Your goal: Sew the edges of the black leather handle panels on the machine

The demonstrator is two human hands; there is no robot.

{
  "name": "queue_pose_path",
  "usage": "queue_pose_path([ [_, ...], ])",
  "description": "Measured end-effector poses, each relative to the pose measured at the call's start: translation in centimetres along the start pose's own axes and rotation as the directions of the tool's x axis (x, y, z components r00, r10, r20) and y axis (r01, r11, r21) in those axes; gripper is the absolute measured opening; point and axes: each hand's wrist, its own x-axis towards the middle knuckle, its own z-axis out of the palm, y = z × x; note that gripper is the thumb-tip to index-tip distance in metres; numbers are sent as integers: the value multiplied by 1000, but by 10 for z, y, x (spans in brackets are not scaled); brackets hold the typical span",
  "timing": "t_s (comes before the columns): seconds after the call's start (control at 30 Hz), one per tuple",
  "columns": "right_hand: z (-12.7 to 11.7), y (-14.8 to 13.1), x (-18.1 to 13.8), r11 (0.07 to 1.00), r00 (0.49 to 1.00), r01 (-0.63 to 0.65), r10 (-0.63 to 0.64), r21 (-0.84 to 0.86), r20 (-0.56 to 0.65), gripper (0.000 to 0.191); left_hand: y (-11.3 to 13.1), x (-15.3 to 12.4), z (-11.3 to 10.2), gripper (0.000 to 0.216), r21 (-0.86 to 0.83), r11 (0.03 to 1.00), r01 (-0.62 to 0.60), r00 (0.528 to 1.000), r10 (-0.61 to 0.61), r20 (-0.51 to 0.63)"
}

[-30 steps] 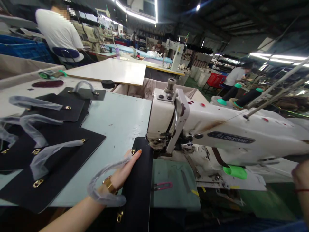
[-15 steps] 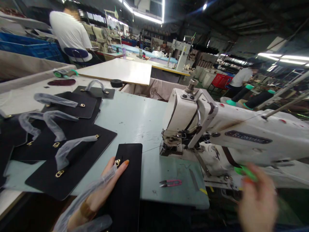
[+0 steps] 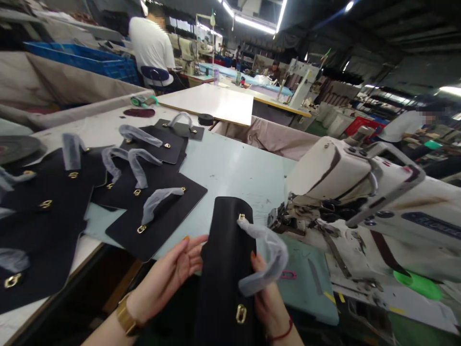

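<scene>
A black bag panel [image 3: 226, 259] with gold buckles and a plastic-wrapped handle [image 3: 279, 245] is held upright lengthwise in front of me, its top end over the pale green table. My right hand [image 3: 268, 298] grips its right edge, partly hidden behind the handle. At the opposite edge, my left hand [image 3: 180, 264] has its fingers stretched out, the tips by or against the panel; whether they touch is unclear. The sewing machine [image 3: 360, 192] stands to the right. Pink thread snips [image 3: 288, 275] lie on the table, partly covered by the handle.
More black panels [image 3: 162, 211] with wrapped handles overlap across the left of the table. A black roll [image 3: 205, 119] and a tape roll [image 3: 139, 101] lie farther back. A green object [image 3: 418, 284] sits by the machine base. Co-workers [image 3: 151, 48] sit beyond.
My right hand has left the green object by the machine and now holds the panel's right edge. The panel has turned, its handle now to the right. My left hand has loosened; the view has swung left.
</scene>
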Motion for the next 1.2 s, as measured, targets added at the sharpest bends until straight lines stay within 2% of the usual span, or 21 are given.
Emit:
queue_pose_path([
  [0.07, -6, 0, 9, 1000, 1000, 1, -1, 16, 5, 40, -6, -7, -1, 48, -86, 996, 31, 995, -23, 96],
  [0.17, -12, 3, 16, 1000, 999, 2, -2, 8, 33, 35, -17, -13, 6, 51, -81, 996, 42, 991, -31, 130],
  [0.4, -19, 1, 19, 976, 992, 97, -80, -195, 93, 42, -30, -24, 15, 52, 100, 992, 72, 990, -83, 111],
  [0.53, -21, -3, 22, 914, 986, 146, -105, -379, 127, 49, -37, -24, 15, 43, 224, 974, 46, 989, -75, 125],
  [0.6, -30, -10, 23, 851, 985, 171, -147, -497, 88, 49, -43, -20, 12, 42, 317, 948, 22, 994, -55, 94],
  [0.67, -47, -19, 20, 702, 968, 187, -252, -687, 6, 48, -48, -14, 5, 38, 430, 903, 22, 1000, -26, 4],
  [0.73, -71, -29, 14, 421, 916, 198, -401, -885, 14, 45, -53, -9, -3, 39, 542, 840, 35, 996, 17, -90],
  [0.77, -85, -33, 9, 242, 888, 214, -451, -946, 86, 42, -55, -7, -8, 40, 598, 800, 39, 991, 45, -125],
  [0.83, -111, -35, -2, -114, 843, 265, -455, -957, 288, 34, -59, -5, -17, 42, 701, 712, 42, 981, 103, -163],
  [0.87, -122, -34, -6, -260, 825, 282, -425, -923, 372, 32, -61, -4, -21, 44, 738, 673, 51, 977, 119, -176],
  [0.93, -139, -30, -11, -458, 797, 283, -376, -843, 472, 30, -65, -5, -28, 47, 766, 638, 81, 969, 129, -210],
  [1.0, -150, -26, -9, -563, 775, 267, -356, -782, 522, 30, -69, -6, -33, 48, 750, 655, 94, 962, 133, -237],
  [1.07, -157, -26, -3, -614, 758, 278, -333, -739, 561, 30, -73, -6, -37, 48, 722, 686, 84, 958, 144, -249],
  [1.13, -163, -30, 0, -620, 735, 307, -327, -722, 594, 33, -77, -6, -40, 46, 681, 729, 66, 950, 164, -267],
  [1.2, -165, -34, -6, -588, 711, 325, -364, -741, 602, 38, -81, -6, -42, 46, 617, 786, 45, 938, 180, -297],
])
